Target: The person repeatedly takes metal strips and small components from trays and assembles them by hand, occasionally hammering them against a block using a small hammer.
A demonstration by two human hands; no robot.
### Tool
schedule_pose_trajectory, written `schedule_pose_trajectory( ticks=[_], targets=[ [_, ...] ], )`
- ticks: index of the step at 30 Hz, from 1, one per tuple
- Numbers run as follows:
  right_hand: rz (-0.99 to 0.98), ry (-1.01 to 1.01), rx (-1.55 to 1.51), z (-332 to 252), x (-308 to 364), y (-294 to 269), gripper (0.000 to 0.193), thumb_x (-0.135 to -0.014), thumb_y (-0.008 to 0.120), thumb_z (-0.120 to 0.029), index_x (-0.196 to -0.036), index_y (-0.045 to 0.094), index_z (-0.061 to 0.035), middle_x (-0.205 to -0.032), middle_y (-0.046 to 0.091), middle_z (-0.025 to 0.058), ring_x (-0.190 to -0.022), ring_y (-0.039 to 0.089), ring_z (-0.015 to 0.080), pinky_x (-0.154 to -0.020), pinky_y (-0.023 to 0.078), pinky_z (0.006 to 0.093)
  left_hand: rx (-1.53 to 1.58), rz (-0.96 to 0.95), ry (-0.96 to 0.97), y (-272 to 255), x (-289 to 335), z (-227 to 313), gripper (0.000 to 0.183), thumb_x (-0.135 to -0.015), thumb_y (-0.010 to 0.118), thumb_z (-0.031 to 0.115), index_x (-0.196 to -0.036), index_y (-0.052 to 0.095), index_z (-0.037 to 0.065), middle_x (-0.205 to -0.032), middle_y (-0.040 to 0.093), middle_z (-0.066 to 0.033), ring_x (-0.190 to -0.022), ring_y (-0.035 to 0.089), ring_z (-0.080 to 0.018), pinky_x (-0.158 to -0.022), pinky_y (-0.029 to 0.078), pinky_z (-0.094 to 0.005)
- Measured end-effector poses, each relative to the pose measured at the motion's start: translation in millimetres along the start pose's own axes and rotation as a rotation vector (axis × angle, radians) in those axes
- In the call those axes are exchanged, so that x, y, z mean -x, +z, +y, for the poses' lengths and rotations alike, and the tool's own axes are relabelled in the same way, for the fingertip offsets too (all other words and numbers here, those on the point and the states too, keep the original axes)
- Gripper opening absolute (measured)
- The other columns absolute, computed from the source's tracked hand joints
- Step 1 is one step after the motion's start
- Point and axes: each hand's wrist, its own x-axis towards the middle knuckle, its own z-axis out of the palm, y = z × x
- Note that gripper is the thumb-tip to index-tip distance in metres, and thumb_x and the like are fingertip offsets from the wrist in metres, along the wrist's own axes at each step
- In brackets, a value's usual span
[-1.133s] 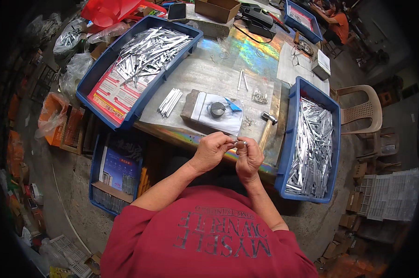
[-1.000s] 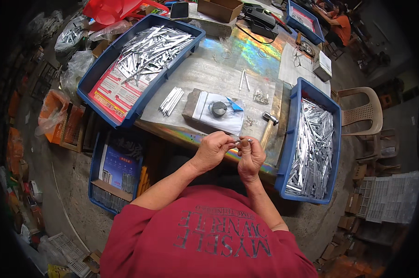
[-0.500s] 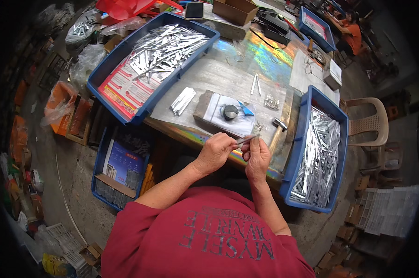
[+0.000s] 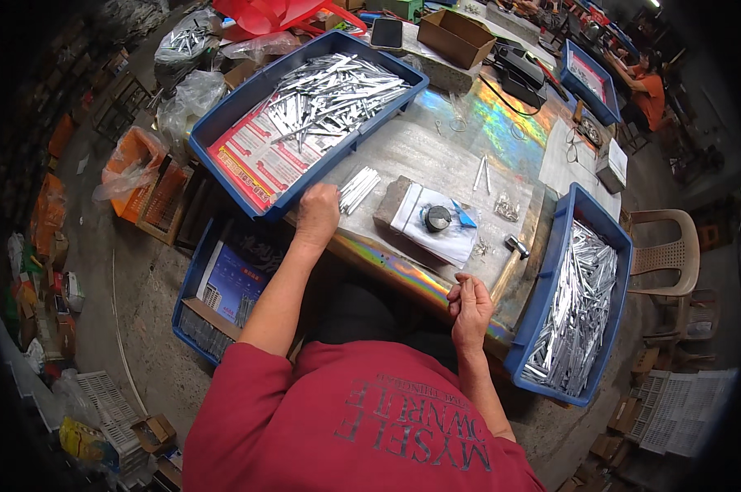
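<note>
My left hand (image 4: pixel 318 215) is at the table's front edge, beside the near corner of the large blue tray and the left end of a small stack of silver metal strips (image 4: pixel 359 190). Its fingers are curled and mostly turned away, so anything in them is hidden. Over the front edge, my right hand (image 4: pixel 470 310) is held up with thumb and fingertips pinched together; whatever small thing they hold cannot be made out. Between the hands stands a block (image 4: pixel 397 205) topped with white cloth or paper (image 4: pixel 428 234), a round dark piece (image 4: pixel 437 217) and a blue scrap (image 4: pixel 467 218).
Loose metal strips fill a blue tray (image 4: pixel 216 123) at back left and another (image 4: pixel 626 271) at right. A hammer (image 4: pixel 514 251) lies right of the block, near small metal parts (image 4: pixel 507 207) and two strips (image 4: pixel 482 174). A person in orange (image 4: pixel 651 100) sits far right.
My left hand has left my right hand and moved left to the strip stack. The thin metal piece between both hands no longer shows. The whole view has shifted slightly.
</note>
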Motion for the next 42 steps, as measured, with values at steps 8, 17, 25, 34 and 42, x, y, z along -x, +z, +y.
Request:
schedule_pose_trajectory(
  ticks=[8,17,25,34,42],
  targets=[
    [-0.044,0.008,0.022,1.9,1.9,2.0,0.021,-0.086,0.041,-0.018,-0.090,0.051,-0.0003,-0.060,0.047,0.0009,-0.044,0.034,0.0028,-0.039,0.026,0.0146,-0.023,-0.037,0.002,11.9,-4.8,-8.7,0.007,-0.071,0.054,0.006,-0.068,0.051,0.000,-0.067,0.050,-0.0164,-0.066,0.050,-0.0340,-0.061,0.041,-0.0400],
    [-0.055,0.040,0.059,7.4,3.6,-3.7,0.021,-0.086,0.042,-0.018,-0.089,0.052,0.0005,-0.061,0.047,0.0000,-0.045,0.035,0.0022,-0.041,0.028,0.0143,0.122,0.114,0.074,-40.8,-25.8,12.1,0.006,-0.072,0.053,0.007,-0.073,0.055,0.001,-0.068,0.053,-0.0134,-0.064,0.052,-0.0307,-0.056,0.042,-0.0362],
    [-0.071,0.033,0.088,10.1,4.5,-0.9,0.021,-0.086,0.042,-0.018,-0.088,0.052,-0.0001,-0.059,0.047,0.0003,-0.044,0.035,0.0026,-0.040,0.027,0.0149,0.097,-0.695,-0.519,-51.3,-84.4,-50.5,0.017,-0.061,0.057,0.008,-0.075,0.059,-0.002,-0.076,0.058,-0.0190,-0.072,0.058,-0.0293,-0.065,0.045,-0.0335],
    [-0.063,0.046,0.107,10.7,3.0,-1.4,0.021,-0.086,0.042,-0.018,-0.088,0.053,0.0001,-0.059,0.046,-0.0005,-0.045,0.035,0.0022,-0.040,0.028,0.0146,0.037,-0.624,-0.324,-31.0,-81.6,-70.3,0.017,-0.060,0.058,0.011,-0.074,0.060,0.001,-0.074,0.058,-0.0190,-0.072,0.058,-0.0280,-0.065,0.045,-0.0325],
    [-0.053,0.048,0.112,12.7,5.2,-4.9,0.021,-0.086,0.042,-0.017,-0.087,0.053,0.0002,-0.059,0.047,-0.0006,-0.045,0.036,0.0021,-0.040,0.028,0.0145,0.075,-0.291,-0.297,-59.6,-78.3,-58.4,0.013,-0.063,0.057,0.012,-0.069,0.059,0.001,-0.069,0.057,-0.0178,-0.067,0.058,-0.0282,-0.062,0.044,-0.0338]
  ],
)
